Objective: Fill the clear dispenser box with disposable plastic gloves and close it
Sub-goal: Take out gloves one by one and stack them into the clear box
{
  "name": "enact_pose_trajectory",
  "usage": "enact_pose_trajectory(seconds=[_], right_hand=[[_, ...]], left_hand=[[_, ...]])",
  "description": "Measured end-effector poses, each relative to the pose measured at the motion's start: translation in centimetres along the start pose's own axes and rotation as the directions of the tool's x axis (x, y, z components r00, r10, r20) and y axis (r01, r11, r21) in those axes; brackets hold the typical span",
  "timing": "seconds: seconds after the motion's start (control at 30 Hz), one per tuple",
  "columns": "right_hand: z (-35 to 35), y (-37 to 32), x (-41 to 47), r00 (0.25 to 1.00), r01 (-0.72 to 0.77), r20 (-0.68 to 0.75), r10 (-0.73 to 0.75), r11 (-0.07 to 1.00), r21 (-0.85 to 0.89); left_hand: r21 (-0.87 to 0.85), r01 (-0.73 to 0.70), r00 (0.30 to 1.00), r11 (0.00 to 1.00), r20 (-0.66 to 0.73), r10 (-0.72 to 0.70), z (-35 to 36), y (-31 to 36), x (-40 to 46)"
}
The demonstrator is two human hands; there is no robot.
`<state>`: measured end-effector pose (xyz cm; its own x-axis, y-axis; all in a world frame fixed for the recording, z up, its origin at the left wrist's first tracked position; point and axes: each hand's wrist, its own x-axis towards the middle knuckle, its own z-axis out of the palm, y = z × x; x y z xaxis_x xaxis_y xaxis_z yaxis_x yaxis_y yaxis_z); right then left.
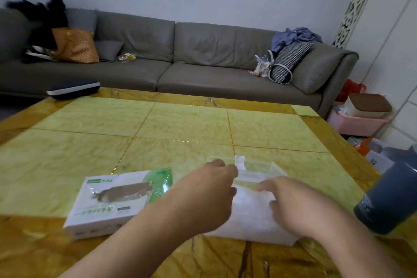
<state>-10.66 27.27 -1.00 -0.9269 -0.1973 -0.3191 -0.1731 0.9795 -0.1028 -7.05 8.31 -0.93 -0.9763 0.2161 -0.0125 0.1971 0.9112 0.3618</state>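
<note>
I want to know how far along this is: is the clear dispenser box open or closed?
Open. The clear dispenser box has its transparent lid raised at the far side, and white gloves show inside.

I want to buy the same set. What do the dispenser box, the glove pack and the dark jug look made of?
Dispenser box: clear rigid plastic, likely acrylic; the table shows through its walls. Glove pack: printed white and green cardboard, probably, with crisp edges. Dark jug: matte dark blue-grey, plastic or coated metal; blur leaves it open.
</note>
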Motion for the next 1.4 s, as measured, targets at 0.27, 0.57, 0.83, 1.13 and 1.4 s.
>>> enact_pose_trajectory(seconds=[0.27, 0.57, 0.83, 1.13, 1.4], right_hand=[[3.4, -10.4, -3.4, 0.809, 0.492, -0.351, -0.472, 0.870, -0.036], [9.9, -15.4, -0.9, 0.772, 0.626, -0.123, -0.624, 0.779, -0.022], [11.8, -15.1, -0.2, 0.759, 0.589, -0.260, -0.597, 0.799, -0.117], [10.2, -15.1, -0.7, 0.756, 0.645, -0.156, -0.636, 0.764, 0.009], [10.5, -15.0, -0.5, 0.756, 0.643, -0.128, -0.642, 0.765, -0.035]], left_hand=[[0.082, 0.505, 0.854, 0.859, -0.191, -0.484, -1.2, -10.3, -6.9], [0.323, 0.431, 0.847, 0.843, 0.177, -0.501, 0.8, -13.5, -7.0], [-0.168, 0.518, 0.810, 0.839, -0.219, -0.544, 0.5, -13.7, -6.6], [-0.376, 0.297, 0.724, 0.878, -0.511, -0.464, -1.7, -14.7, -7.8], [-0.425, 0.242, 0.691, 0.872, -0.555, -0.463, -2.2, -14.5, -7.9]])
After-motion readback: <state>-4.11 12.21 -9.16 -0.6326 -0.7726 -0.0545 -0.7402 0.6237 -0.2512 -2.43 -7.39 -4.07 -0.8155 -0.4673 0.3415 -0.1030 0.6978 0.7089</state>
